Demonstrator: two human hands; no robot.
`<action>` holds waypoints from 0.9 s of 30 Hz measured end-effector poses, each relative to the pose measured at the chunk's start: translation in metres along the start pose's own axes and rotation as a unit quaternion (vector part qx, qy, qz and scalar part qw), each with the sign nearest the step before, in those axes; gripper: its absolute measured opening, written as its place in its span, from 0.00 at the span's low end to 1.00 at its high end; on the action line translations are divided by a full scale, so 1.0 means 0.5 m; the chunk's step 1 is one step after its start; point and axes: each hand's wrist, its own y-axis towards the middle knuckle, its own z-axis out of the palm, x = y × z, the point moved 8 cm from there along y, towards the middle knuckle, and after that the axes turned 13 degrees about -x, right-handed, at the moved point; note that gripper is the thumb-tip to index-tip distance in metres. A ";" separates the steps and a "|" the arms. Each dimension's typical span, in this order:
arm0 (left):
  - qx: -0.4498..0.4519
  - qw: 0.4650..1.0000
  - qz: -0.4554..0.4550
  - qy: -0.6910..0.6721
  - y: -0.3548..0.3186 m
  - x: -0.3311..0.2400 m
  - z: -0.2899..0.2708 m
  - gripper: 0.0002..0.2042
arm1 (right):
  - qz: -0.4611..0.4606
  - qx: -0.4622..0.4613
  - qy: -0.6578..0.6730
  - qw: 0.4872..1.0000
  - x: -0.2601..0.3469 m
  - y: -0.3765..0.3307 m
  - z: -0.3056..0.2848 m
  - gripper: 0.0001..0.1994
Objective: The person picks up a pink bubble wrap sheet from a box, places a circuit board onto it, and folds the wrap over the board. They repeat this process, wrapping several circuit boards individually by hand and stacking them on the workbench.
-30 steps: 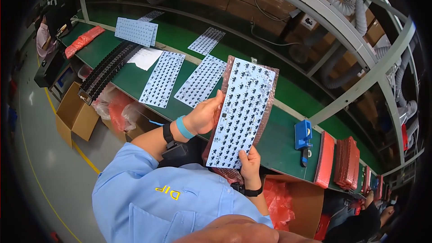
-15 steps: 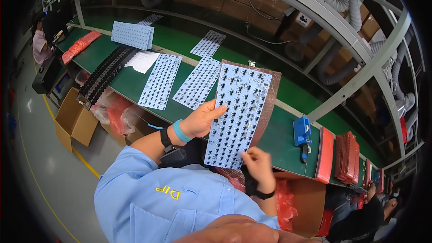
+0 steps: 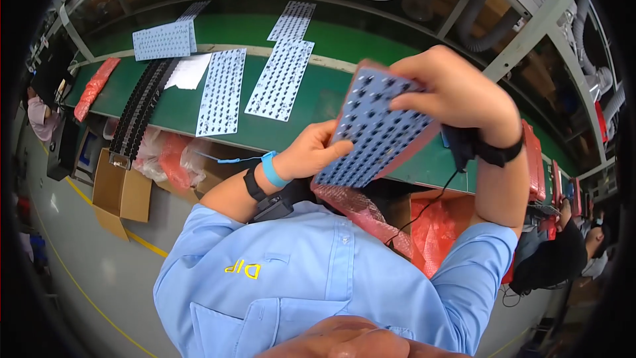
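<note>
Tilted in front of my chest is a white keyboard circuit board (image 3: 374, 129) dotted with rows of small black parts. My left hand (image 3: 311, 151) is closed on its left edge, thumb lying on the face. At the upper right corner my right hand (image 3: 457, 89) pinches the board, thumb in front and fingers behind. Pinkish bubble wrap (image 3: 354, 205) lies behind the board and hangs below it. Similar circuit boards, one (image 3: 222, 93) beside a second (image 3: 280, 79), lie on the green bench (image 3: 175, 107) to the left.
A black slotted rack (image 3: 142, 103) and a white paper (image 3: 189, 71) lie at the bench's left, near upright boards (image 3: 162, 41). Cardboard boxes, one at left (image 3: 122, 189), stand below. Red bubble-wrapped packs (image 3: 532, 162) sit at right, where another person (image 3: 560, 255) is. A metal frame post (image 3: 540, 46) rises behind.
My right hand has risen from the board's lower edge to its upper right corner. The board has tilted and come lower, and the bubble wrap now hangs beneath it.
</note>
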 end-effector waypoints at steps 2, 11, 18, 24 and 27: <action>-0.023 0.998 0.007 0.056 -0.005 0.020 -0.013 0.18 | -0.009 -0.069 0.087 0.994 0.018 -0.005 -0.056 0.12; -0.100 0.932 -0.053 0.345 -0.098 0.183 -0.107 0.07 | 0.012 -0.287 0.113 0.951 0.012 -0.162 -0.354 0.22; -0.248 0.948 -0.198 0.030 -0.190 0.275 -0.260 0.09 | 0.114 -0.298 0.161 0.934 -0.074 -0.239 -0.428 0.22; -0.271 0.913 -0.191 -0.239 -0.260 0.190 -0.316 0.21 | 0.160 -0.305 0.282 0.896 -0.200 -0.246 -0.399 0.21; -0.314 0.946 -0.067 -0.045 -0.278 0.129 -0.349 0.17 | 0.173 -0.303 0.308 0.885 -0.235 -0.233 -0.377 0.20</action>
